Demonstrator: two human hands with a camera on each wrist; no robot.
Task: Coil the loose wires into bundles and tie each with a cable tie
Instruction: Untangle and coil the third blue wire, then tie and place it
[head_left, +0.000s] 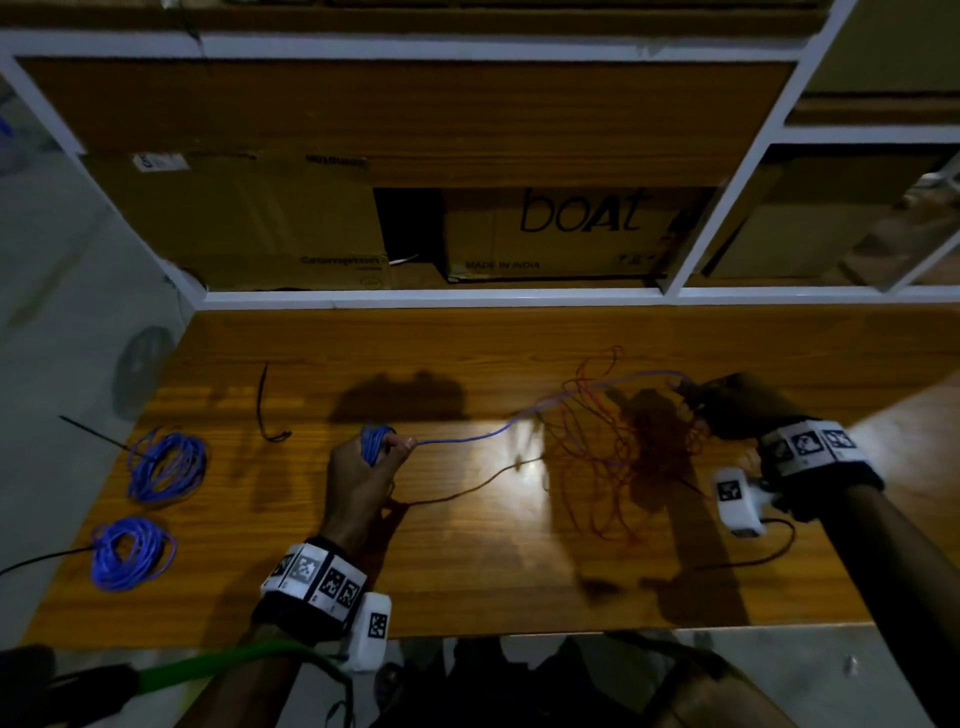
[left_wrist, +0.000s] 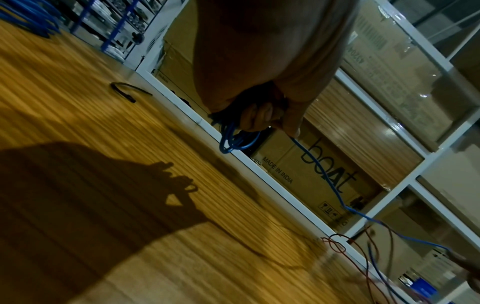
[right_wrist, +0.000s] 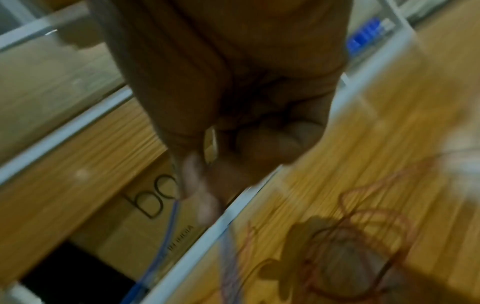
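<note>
My left hand (head_left: 374, 457) grips a small coil of blue wire (head_left: 375, 441) above the middle of the wooden table (head_left: 467, 571); its loops hang below the curled fingers (left_wrist: 255, 117) in the left wrist view. From the coil, the blue wire (head_left: 467, 437) runs taut to the right, up to my right hand (head_left: 717, 400), which pinches it between thumb and fingers (right_wrist: 192, 176). Below that hand lies a loose tangle of red wire (head_left: 623, 447). A black cable tie (head_left: 262, 405) lies loose at the back left.
Two coiled blue bundles (head_left: 166, 465) (head_left: 130, 553) lie at the table's left end, each with a black tie sticking out. Behind the table a white-framed shelf (head_left: 441, 297) holds cardboard boxes (head_left: 561, 234). A thin brown wire (head_left: 467, 488) trails across the middle.
</note>
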